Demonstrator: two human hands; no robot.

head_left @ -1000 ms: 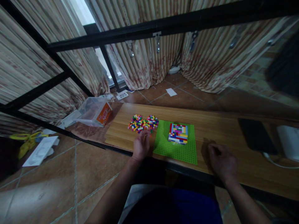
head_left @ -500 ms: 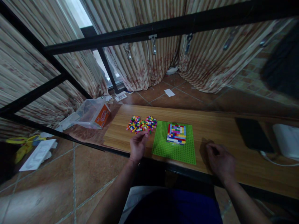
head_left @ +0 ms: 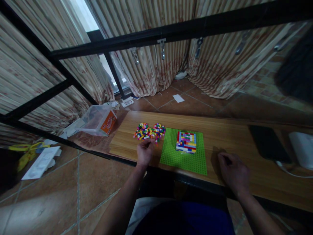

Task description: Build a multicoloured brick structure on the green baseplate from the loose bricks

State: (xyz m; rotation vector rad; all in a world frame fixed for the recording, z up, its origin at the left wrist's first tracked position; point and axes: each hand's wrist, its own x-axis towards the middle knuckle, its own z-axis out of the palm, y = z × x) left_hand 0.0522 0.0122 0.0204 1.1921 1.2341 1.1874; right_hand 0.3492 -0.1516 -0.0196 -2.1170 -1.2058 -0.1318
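My left hand (head_left: 144, 152) is at the near side of a loose pile of small multicoloured toy bricks (head_left: 144, 131), thumb and fingers pinched together. Whatever sits between those fingertips is too small to name. To the right of it lies a green studded baseplate (head_left: 168, 153). A block of stacked coloured bricks (head_left: 186, 142) stands on the plate, with rows of red, white, blue and yellow. My right hand (head_left: 233, 171) rests on the wooden board right of the baseplate, its fingers curled in a loose fist, and no object shows in it.
A black phone (head_left: 268, 143) with a white cable lies at the right, beside a white device (head_left: 302, 148). A clear plastic bin (head_left: 94, 120) with an orange label stands left of the wooden board (head_left: 220, 130). Black metal rails (head_left: 146, 37) cross in front of the curtains.
The view has shifted slightly. My left hand stays by the pile, still pinched, with its fingertips turned a little. My right hand keeps its curled pose on the board.
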